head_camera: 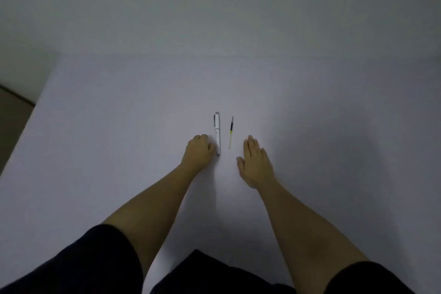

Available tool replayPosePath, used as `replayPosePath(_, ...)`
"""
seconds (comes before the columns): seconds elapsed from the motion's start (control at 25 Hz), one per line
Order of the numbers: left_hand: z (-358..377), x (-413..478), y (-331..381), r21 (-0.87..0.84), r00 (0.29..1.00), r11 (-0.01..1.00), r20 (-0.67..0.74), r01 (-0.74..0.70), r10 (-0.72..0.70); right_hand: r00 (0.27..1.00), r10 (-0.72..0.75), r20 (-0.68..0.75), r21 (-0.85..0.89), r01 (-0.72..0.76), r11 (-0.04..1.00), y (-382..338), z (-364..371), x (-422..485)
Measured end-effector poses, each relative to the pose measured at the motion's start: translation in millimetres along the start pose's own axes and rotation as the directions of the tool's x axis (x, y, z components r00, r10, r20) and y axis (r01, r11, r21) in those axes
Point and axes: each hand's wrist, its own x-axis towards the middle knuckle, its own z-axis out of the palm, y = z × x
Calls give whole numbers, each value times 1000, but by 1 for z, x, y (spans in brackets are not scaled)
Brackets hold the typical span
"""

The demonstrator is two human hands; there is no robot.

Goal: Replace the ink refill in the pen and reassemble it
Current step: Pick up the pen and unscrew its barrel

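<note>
White pen (217, 132) beside left hand (200, 149), refill (230, 132) near right hand (255, 162)

One head-worn wide-angle view here, looking forward and steeply down over both forearms onto the pale worktop (119, 126), close in, its far edge meeting the wall above.

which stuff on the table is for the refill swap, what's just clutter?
For the job:
- white pen, assembled, lying by the curled left hand
- loose ink refill, lying parallel to the pen, just beyond the flat right hand

Just lying about:
- nothing else on the white table; only the wall behind it
</note>
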Motion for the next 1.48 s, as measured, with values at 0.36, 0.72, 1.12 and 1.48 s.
replayPosePath(0.36, 20, 46, 27, -132, 977, 980, -134, 149, -167, 982, 9, -191, 58, 2, 998, 7, 24, 3)
replayPosePath(0.72, 11, 48, 21, -209, 980, 966, -97, 152, -175, 993, -15, -113, 103, 26, 994, 8, 16, 3)
replayPosePath(1.12, -39, -30, 12, -238, 951, 922, -19, -305, 309, 950, 248, -188, 869, 44, 492, -30, -63, -20)
replayPosePath(1.48, -40, -71, 30, -10, 797, 859, -379, -513, 471, 946, 278, -169, 981, 134, 139, -49, -90, -48)
